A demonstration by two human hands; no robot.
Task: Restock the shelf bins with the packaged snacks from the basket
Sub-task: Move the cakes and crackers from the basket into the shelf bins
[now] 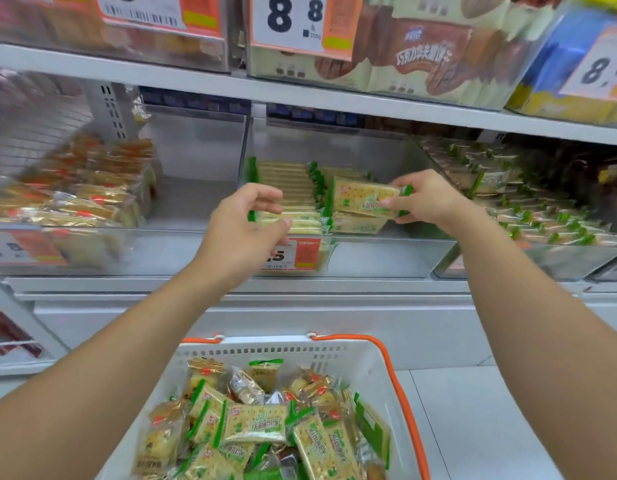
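Cracker pack held over the middle bin

The right hand (pixel 425 199) pinched a cracker pack (pixel 366 197) by its end above the bin (pixel 386 258); the left hand (pixel 246 226) hovered beside it, fingers loosely curled (holding nothing).

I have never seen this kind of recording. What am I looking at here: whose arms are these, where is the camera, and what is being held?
There is no machine here. A person wears a camera on the head, so this one picture looks forward and down along their own two bare arms. The right hand pinches a green-edged cracker pack over the middle shelf bin, where similar packs lie in rows. The left hand hovers beside it with loosely curled fingers, holding nothing. Below stands a white basket with orange handles, full of mixed snack packs.
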